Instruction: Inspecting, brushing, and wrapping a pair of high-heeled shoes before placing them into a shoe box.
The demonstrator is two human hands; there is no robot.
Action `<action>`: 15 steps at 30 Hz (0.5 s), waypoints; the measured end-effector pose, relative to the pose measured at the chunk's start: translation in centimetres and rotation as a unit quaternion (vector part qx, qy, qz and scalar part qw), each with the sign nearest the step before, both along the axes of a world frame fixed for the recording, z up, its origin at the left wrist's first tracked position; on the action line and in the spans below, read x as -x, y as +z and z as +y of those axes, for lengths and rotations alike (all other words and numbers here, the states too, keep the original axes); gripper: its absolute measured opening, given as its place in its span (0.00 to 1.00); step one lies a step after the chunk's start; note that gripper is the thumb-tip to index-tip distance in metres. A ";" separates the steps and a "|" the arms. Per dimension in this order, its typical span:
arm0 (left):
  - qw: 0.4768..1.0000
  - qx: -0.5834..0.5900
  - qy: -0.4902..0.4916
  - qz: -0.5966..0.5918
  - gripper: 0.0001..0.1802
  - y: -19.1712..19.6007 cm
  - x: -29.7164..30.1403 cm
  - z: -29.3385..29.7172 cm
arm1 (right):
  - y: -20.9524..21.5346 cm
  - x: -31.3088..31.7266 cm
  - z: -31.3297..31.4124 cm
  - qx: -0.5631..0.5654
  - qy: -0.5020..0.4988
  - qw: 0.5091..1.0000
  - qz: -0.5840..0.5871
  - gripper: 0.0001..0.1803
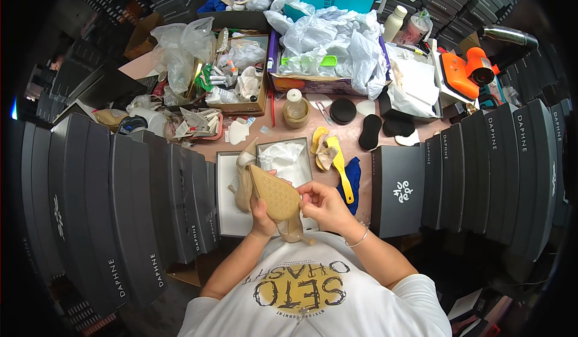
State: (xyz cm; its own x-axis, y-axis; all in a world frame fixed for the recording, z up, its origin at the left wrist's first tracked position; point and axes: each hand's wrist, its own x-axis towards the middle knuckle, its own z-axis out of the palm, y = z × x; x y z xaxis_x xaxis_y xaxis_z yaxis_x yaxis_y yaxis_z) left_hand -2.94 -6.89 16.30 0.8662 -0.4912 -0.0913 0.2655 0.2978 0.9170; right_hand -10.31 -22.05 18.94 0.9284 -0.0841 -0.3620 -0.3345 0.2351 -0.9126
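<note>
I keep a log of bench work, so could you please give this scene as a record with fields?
Left hand: holds a beige heeled shoe, sole toward the camera
Right hand: fingertips at the sole's right edge; grip unclear
Second shoe: just left of the held one
Open box: white paper inside
Right of box: yellow tool, blue cloth
Both sides: rows of dark shoeboxes

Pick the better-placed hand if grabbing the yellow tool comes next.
Likely the right hand: it is nearer the yellow tool and only at the edge of the beige shoe, which the left hand supports.
</note>
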 end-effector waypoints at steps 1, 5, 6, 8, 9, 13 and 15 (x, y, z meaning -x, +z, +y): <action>1.000 0.005 0.002 0.004 0.46 -0.2 0.1 0.0 | 0.1 0.0 0.1 -0.011 -0.007 1.000 -0.008 0.13; 1.000 0.020 0.000 0.014 0.46 0.3 -0.1 -0.1 | 0.2 0.1 0.2 -0.041 -0.010 0.999 -0.024 0.14; 1.000 0.018 0.000 0.011 0.46 0.3 -0.1 -0.1 | 0.1 0.1 0.1 -0.044 -0.004 0.999 -0.025 0.14; 1.000 0.013 0.000 0.003 0.46 0.0 0.0 -0.1 | 0.0 0.1 0.2 -0.041 -0.004 0.999 -0.019 0.14; 1.000 0.013 0.000 0.006 0.45 0.0 0.0 -0.1 | 0.0 0.1 0.2 -0.040 -0.005 0.999 -0.015 0.14; 1.000 0.024 0.007 0.016 0.45 0.1 0.1 -0.1 | -0.2 -0.1 0.2 -0.056 -0.021 0.998 -0.017 0.13; 0.999 0.031 0.012 0.019 0.46 0.2 0.0 -0.2 | -0.1 -0.2 0.2 -0.077 -0.029 0.996 -0.018 0.13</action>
